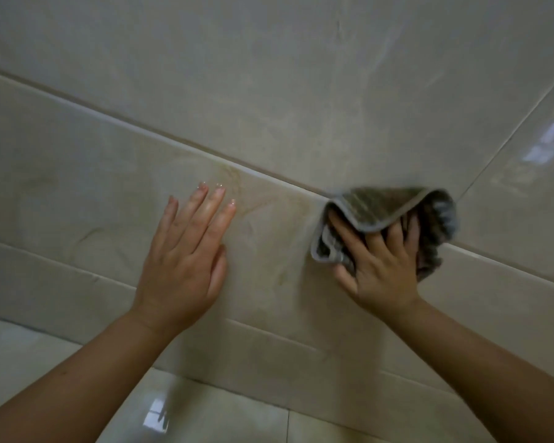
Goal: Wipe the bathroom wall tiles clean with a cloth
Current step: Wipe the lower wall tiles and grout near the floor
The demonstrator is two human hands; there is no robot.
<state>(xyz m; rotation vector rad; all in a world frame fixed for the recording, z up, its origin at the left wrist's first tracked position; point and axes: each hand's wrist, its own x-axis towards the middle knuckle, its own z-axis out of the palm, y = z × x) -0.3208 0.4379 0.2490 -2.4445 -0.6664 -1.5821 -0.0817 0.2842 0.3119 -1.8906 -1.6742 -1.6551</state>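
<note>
Head view, looking down along a wall to the floor.

Wall tiles (77, 187): beige, marbled, glossy. Large tile on top, a band of lower tiles beneath it, and a pale grout line (141, 131) running diagonally between them from upper left to mid right. A narrower skirting band (61, 282) sits below, where the wall meets the floor.

Left hand (186, 263): flat on a lower-band tile, palm down. Fingers straight and close together, tips pointing up toward the grout line, thumb tucked along the side. It holds nothing. Forearm bare, entering from the bottom left corner.

Right hand (381, 270): on the cloth (390, 206), pressing it to the wall. Fingers spread and bent into the folds, gripping the fabric; thumb out to the lower left at the cloth's edge. Fingertips are hidden under a flap that falls back over them. Forearm bare, entering from the bottom right.

Cloth: grey-brown, ribbed pile, with a lighter grey bound hem. Bunched, not spread flat. It lies right on the grout line, its top edge reaching the large upper tile and the rest over the lower band. Well apart from the left hand, with bare tile between them.

Far right: a second wall face (525, 203) meets the first at a corner seam and carries a bright blurred reflection.

Floor (224, 420): pale glossy tiles with a dark joint and a small bright patch of reflected light (156, 414).
</note>
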